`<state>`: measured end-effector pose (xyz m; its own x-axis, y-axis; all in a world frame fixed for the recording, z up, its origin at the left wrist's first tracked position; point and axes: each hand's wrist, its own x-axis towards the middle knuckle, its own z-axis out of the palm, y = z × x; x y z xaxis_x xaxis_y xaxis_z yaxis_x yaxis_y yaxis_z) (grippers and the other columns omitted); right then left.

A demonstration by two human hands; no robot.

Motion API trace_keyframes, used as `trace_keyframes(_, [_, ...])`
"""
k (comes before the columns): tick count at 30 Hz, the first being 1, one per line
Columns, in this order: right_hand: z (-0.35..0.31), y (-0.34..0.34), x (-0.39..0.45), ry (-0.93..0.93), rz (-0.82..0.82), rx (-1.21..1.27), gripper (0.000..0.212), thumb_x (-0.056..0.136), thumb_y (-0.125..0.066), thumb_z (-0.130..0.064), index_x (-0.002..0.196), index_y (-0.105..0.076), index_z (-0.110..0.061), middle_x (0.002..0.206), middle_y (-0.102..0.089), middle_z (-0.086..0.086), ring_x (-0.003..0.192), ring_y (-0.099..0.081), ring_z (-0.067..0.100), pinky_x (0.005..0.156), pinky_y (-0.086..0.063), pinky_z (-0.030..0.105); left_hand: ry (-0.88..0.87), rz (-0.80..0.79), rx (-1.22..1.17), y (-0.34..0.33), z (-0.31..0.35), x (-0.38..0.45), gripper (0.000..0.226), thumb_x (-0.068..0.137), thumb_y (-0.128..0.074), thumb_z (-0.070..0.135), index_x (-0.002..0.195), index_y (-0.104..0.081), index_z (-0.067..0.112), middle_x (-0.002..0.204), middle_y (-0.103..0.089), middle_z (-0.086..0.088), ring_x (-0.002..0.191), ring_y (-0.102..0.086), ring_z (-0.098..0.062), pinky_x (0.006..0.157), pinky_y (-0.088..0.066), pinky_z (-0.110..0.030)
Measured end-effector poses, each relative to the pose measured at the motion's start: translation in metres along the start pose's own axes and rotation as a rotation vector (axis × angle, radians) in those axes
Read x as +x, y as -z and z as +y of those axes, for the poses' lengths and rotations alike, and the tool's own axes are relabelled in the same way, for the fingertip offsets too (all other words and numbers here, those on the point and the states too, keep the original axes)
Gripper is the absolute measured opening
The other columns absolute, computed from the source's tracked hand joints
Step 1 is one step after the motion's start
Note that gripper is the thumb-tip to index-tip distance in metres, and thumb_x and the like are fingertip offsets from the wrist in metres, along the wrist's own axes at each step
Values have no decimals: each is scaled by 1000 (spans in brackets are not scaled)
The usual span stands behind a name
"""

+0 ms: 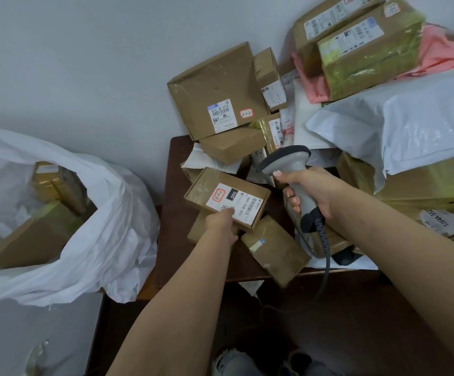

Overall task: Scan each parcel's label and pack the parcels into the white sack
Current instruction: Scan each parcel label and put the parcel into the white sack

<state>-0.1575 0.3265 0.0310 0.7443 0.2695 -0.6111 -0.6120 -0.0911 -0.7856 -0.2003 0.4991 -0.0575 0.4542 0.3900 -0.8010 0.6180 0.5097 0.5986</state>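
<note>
My left hand (221, 223) grips the near edge of a small brown cardboard parcel (206, 189), thumb on its white label (235, 203), which faces up. My right hand (308, 192) holds a grey barcode scanner (288, 161) by its handle, its head just right of and above that parcel and turned toward it. The white sack (111, 226) stands open on the left with several brown boxes (30, 240) inside. More brown parcels lie under and beside the held one on the dark wooden table (171, 240).
A tall heap of parcels fills the table's back and right: a large brown box (215, 88) against the wall, white poly mailers (410, 126), a pink mailer (443, 50), taped boxes on top. The scanner's coiled cable (325, 245) hangs over the table's front edge.
</note>
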Motion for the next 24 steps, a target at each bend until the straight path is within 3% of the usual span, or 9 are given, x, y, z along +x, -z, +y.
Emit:
trace_keyframes(4, [1, 7, -1, -10, 9, 26, 39, 88, -72, -25, 115, -56, -3, 58, -48, 2, 41, -41, 11, 39, -39, 23, 14, -23, -39, -12, 2, -3, 46, 94, -62, 9, 136, -46, 6, 137, -52, -13, 132, -42, -36, 109, -36, -54])
trace_keyframes(9, [-1, 13, -7, -15, 36, 29, 29, 90, -70, -24, 107, -55, -6, 57, -47, 2, 40, -41, 10, 39, -39, 21, 5, -31, -132, -23, 1, 0, 41, 93, -62, 11, 132, -51, 6, 126, -62, -11, 119, -56, -30, 108, -39, -48])
trace_keyframes(13, [-2, 20, -10, -13, 45, 4, 23, 90, -70, -25, 96, -54, -8, 57, -47, 2, 42, -41, 11, 40, -39, 21, -20, -8, -145, -29, 5, 3, 49, 88, -71, 17, 130, -50, 6, 122, -64, -11, 110, -61, -29, 96, -46, -46])
trace_keyframes(17, [-2, 23, -11, -1, 42, -19, 22, 90, -70, -25, 93, -55, -9, 57, -47, 2, 42, -41, 11, 40, -40, 22, -42, 62, -119, -23, 9, 6, 60, 83, -77, 15, 131, -45, 2, 119, -64, -16, 92, -65, -26, 63, -54, -38])
trace_keyframes(21, [-6, 20, -11, -14, -3, -83, 23, 90, -70, -23, 97, -55, -7, 58, -47, 2, 40, -41, 10, 38, -39, 21, -64, 97, -49, 10, 14, 3, 52, 87, -72, 12, 132, -48, 4, 122, -60, -14, 116, -58, -33, 84, -55, -50])
trace_keyframes(23, [-9, 12, -12, -1, -42, -138, 27, 90, -70, -23, 104, -56, -5, 57, -47, 2, 39, -41, 10, 37, -39, 21, -83, 102, -54, 38, 16, 1, 40, 88, -69, 11, 124, -52, 5, 114, -65, -11, 105, -63, -30, 86, -55, -53])
trace_keyframes(24, [-10, 6, -13, 16, -64, -164, 30, 90, -70, -25, 106, -56, -5, 56, -47, 2, 39, -41, 10, 37, -39, 21, -106, 102, -80, 53, 18, 0, 37, 89, -68, 10, 123, -54, 4, 113, -68, -11, 97, -66, -29, 80, -57, -52])
